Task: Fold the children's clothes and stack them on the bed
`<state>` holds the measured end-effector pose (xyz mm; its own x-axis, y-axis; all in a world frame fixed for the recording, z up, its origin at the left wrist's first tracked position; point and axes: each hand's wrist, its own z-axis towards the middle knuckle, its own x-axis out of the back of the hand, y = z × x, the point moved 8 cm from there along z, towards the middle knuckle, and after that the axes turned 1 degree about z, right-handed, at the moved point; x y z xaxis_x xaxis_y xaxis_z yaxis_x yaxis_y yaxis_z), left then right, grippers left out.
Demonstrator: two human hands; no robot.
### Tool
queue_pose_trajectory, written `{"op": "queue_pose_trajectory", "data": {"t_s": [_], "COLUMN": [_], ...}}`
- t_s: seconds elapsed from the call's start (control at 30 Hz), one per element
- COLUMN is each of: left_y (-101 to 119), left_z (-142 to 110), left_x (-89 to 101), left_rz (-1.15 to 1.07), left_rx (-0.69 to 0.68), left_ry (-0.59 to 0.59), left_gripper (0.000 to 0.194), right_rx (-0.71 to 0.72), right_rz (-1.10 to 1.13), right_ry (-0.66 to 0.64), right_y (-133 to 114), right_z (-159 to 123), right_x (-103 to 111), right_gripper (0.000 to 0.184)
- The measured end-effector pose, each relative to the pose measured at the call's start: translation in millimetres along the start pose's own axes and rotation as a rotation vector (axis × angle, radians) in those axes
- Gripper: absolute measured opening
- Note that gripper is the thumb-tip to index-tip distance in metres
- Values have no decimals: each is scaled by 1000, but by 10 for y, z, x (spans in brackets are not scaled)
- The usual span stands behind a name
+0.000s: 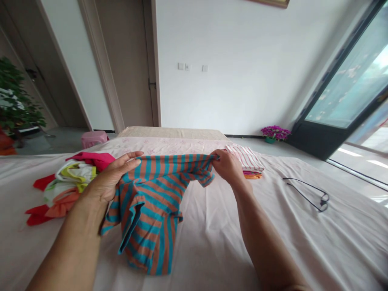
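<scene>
A short-sleeved shirt (157,202) with teal and brown stripes hangs between my two hands, its upper edge stretched out level. My left hand (121,173) grips the left end of that edge, thumb on top and fingers behind the cloth. At the other end, my right hand (226,163) pinches a corner between thumb and fingers. The lower part of the shirt droops in loose folds over the bed sheet, with one sleeve opening facing me. Some of my left fingers are hidden behind the fabric.
A jumbled pile of clothes (72,178) lies on the left of the pale sheet (212,242). Folded clothes (247,159) are stacked beyond my right hand. Black-framed glasses (321,198) rest at the right. A pink stool (93,138) stands past the far left edge.
</scene>
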<state>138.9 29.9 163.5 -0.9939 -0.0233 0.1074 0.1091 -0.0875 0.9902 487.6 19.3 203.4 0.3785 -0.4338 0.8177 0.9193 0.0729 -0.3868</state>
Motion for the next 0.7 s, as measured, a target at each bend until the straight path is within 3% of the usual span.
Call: {"op": "queue_pose_trajectory", "data": {"t_s": [0.07, 0.17, 0.27, 0.33, 0.47, 0.6, 0.7], "left_y": [-133, -296, -275, -254, -389, -622, -718], "left_z": [54, 178, 245, 243, 117, 43, 113], "left_x": [94, 213, 219, 71, -420, -579, -505], "left_rz": [110, 396, 667, 696, 742, 1033, 1087], "left_rx": [6, -39, -171, -232, -214, -164, -129], "left_ry": [27, 103, 194, 120, -219, -186, -118], "left_gripper": [55, 47, 38, 33, 33, 22, 14], "right_rx": [-12, 3, -22, -78, -169, -199, -174], "right_rz": [41, 185, 508, 776, 1146, 1306, 1326], "right_ry": [0, -14, -72, -126, -105, -45, -10], "right_y": [15, -26, -72, -96, -115, -96, -91], "right_z": [7, 3, -7, -18, -25, -17, -9], "right_x": [-20, -103, -251, -356, -375, -282, -233], "right_gripper": [23, 17, 19, 23, 22, 21, 21]}}
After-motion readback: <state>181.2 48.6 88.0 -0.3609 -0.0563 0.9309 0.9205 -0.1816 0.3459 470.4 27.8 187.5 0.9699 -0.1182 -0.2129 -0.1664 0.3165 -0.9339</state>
